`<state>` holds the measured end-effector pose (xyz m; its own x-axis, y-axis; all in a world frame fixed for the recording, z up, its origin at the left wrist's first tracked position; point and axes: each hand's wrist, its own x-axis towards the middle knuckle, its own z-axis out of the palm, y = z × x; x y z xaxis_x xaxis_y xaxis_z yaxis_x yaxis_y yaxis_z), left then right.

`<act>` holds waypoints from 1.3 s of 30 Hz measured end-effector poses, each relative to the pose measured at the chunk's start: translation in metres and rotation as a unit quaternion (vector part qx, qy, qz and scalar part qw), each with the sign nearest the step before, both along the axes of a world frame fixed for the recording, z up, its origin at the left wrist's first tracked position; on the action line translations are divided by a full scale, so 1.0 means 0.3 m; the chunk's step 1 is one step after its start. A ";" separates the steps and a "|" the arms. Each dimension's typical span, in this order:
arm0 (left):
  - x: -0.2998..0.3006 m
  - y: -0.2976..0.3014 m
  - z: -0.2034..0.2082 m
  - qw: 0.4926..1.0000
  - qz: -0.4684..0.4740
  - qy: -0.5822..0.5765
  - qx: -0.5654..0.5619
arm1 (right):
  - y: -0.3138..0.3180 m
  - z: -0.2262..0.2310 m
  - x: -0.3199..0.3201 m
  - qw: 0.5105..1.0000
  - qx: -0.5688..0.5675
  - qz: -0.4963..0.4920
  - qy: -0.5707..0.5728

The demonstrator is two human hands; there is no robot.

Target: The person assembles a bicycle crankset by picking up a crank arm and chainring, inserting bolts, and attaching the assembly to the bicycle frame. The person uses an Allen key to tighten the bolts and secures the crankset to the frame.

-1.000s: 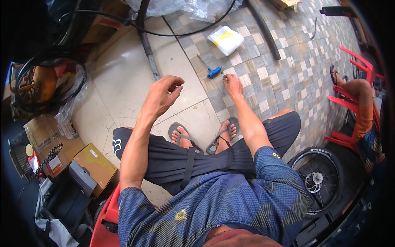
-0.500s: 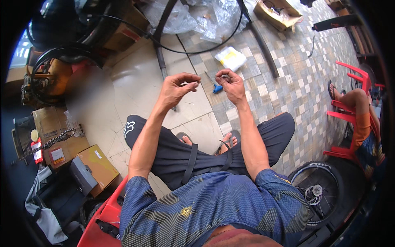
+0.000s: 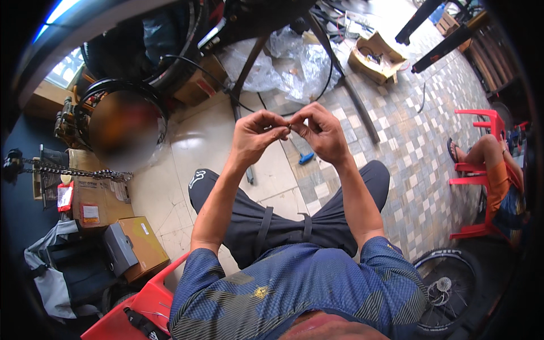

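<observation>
**Mia:** What are the hands doing?

**Ben:** The left hand (image 3: 258, 136) and the right hand (image 3: 323, 133) are held up together over the lap. The fingertips of both pinch a tiny dark bit (image 3: 290, 126) between them. It is too small to tell what it is.

**Mia:** Which step is it?

**Ben:** I think the fiddly part, fitting or turning the bit. Next needs slow, careful fingers so it won't drop.

**Mia:** And the room?

**Ben:** A floor of pale checkered tiles (image 3: 408, 170), a small blue tool (image 3: 306, 158) lying on it, brown cardboard boxes (image 3: 99, 198), a black bike wheel (image 3: 447, 283), red plastic chairs (image 3: 481, 170), and crinkly clear plastic wrap (image 3: 300, 68).
</observation>
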<state>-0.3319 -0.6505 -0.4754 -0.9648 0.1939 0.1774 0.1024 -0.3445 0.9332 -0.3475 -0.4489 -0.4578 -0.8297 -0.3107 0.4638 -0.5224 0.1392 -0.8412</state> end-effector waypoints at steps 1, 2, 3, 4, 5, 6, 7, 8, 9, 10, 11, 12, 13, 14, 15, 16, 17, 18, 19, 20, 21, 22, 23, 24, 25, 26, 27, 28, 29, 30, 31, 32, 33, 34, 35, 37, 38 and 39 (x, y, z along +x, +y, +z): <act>0.003 -0.002 0.003 1.000 0.005 0.005 -0.003 | 0.000 0.019 0.008 1.000 0.012 -0.006 0.005; 0.004 -0.005 0.007 1.000 0.011 0.010 -0.005 | 0.000 0.039 0.016 1.000 0.023 -0.011 0.011; 0.002 -0.006 0.012 1.000 0.016 0.012 0.005 | -0.006 0.052 0.018 0.999 0.030 -0.023 0.023; 0.008 -0.001 0.013 1.000 0.030 0.007 0.004 | -0.010 0.058 0.022 0.997 0.038 -0.036 0.062; 0.008 0.002 0.016 0.999 0.027 0.007 0.024 | -0.014 0.068 0.025 0.997 0.037 -0.039 0.061; 0.004 0.004 0.020 0.999 0.024 0.008 0.045 | -0.017 0.080 0.025 0.997 0.037 -0.043 0.059; 0.007 0.009 0.025 0.998 0.030 0.013 0.044 | -0.019 0.091 0.029 0.997 0.036 -0.043 0.043; 0.008 0.012 0.031 0.998 0.033 0.012 0.052 | -0.019 0.106 0.031 0.998 0.036 -0.044 0.027; 0.007 0.015 0.038 0.998 0.034 0.011 0.060 | -0.020 0.118 0.029 0.998 0.036 -0.046 0.011; 0.007 0.021 0.046 0.997 0.033 0.008 0.068 | -0.018 0.120 0.028 0.998 0.035 -0.048 0.020; 0.002 0.028 0.048 0.997 0.036 0.017 0.068 | -0.015 0.117 0.025 0.998 0.034 -0.051 0.029; -0.003 0.040 0.053 0.995 0.033 0.011 0.095 | -0.010 0.118 0.020 0.997 0.033 -0.055 0.037; 0.002 0.048 0.059 0.992 0.034 0.004 0.121 | -0.014 0.127 0.023 0.996 0.034 -0.061 0.051; 0.003 0.055 0.065 0.989 0.034 -0.004 0.147 | -0.020 0.138 0.026 0.995 0.034 -0.068 0.064; -0.003 0.059 0.066 0.987 0.032 -0.019 0.159 | -0.024 0.149 0.028 0.994 0.034 -0.075 0.077; -0.006 0.067 0.067 0.984 0.024 -0.028 0.172 | -0.024 0.156 0.031 0.990 0.039 -0.086 0.105; -0.011 0.074 0.069 0.982 0.016 -0.038 0.184 | -0.024 0.164 0.031 0.985 0.044 -0.097 0.132; -0.014 0.082 0.069 0.979 0.008 -0.047 0.197 | -0.022 0.168 0.030 0.980 0.049 -0.108 0.159; -0.015 0.090 0.074 0.977 0.001 -0.053 0.207 | -0.014 0.169 0.026 0.973 0.068 -0.116 0.186; -0.016 0.099 0.080 0.975 -0.006 -0.058 0.216 | -0.003 0.167 0.022 0.965 0.086 -0.124 0.212; -0.018 0.107 0.084 0.972 -0.012 -0.063 0.226 | 0.009 0.167 0.019 0.956 0.105 -0.132 0.239; -0.019 0.108 0.088 0.976 -0.016 -0.070 0.208 | 0.018 0.174 0.022 0.952 0.124 -0.129 0.247; -0.023 0.106 0.092 0.979 -0.019 -0.077 0.189 | 0.028 0.185 0.026 0.948 0.143 -0.126 0.255; -0.027 0.105 0.096 0.981 -0.022 -0.083 0.171 | 0.040 0.197 0.029 0.943 0.163 -0.123 0.263; -0.034 0.100 0.098 0.985 -0.030 -0.089 0.147 | 0.055 0.207 0.029 0.941 0.182 -0.112 0.261; -0.044 0.093 0.099 0.987 -0.038 -0.095 0.124 | 0.074 0.219 0.027 0.939 0.201 -0.101 0.259; -0.049 0.091 0.100 0.989 -0.045 -0.100 0.100 | 0.092 0.228 0.025 0.937 0.219 -0.089 0.257; -0.050 0.094 0.108 0.988 -0.057 -0.102 0.098 | 0.107 0.235 0.021 0.940 0.215 -0.081 0.254; -0.051 0.100 0.118 0.988 -0.068 -0.103 0.095 | 0.123 0.241 0.016 0.942 0.210 -0.072 0.250; -0.051 0.107 0.126 0.987 -0.079 -0.104 0.093 | 0.136 0.246 0.010 0.945 0.206 -0.063 0.247; -0.052 0.110 0.127 0.986 -0.082 -0.110 0.092 | 0.145 0.247 0.004 0.949 0.197 -0.052 0.239; -0.053 0.113 0.125 0.985 -0.085 -0.116 0.092 | 0.153 0.248 0.000 0.954 0.189 -0.040 0.230; -0.051 0.117 0.125 0.985 -0.086 -0.122 0.092 | 0.161 0.249 -0.006 0.958 0.180 -0.027 0.222; -0.049 0.131 0.128 0.984 -0.084 -0.128 0.094 | 0.175 0.251 -0.015 0.960 0.179 -0.019 0.216; -0.046 0.147 0.131 0.983 -0.081 -0.133 0.097 | 0.189 0.254 -0.025 0.961 0.179 -0.010 0.210; -0.042 0.170 0.142 0.983 -0.076 -0.137 0.097 | 0.214 0.257 -0.044 0.970 0.154 0.015 0.187; -0.040 0.179 0.148 0.983 -0.076 -0.136 0.093 | 0.226 0.259 -0.056 0.976 0.129 0.032 0.170; -0.038 0.187 0.154 0.984 -0.075 -0.135 0.089 | 0.236 0.259 -0.067 0.982 0.105 0.048 0.152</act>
<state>-0.3432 -0.5945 -0.4291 -0.9441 0.3275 -0.0369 -0.2056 -0.4978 0.8426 -0.3677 -0.3783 -0.3801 -0.6255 -0.4961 0.6022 -0.7636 0.2308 -0.6030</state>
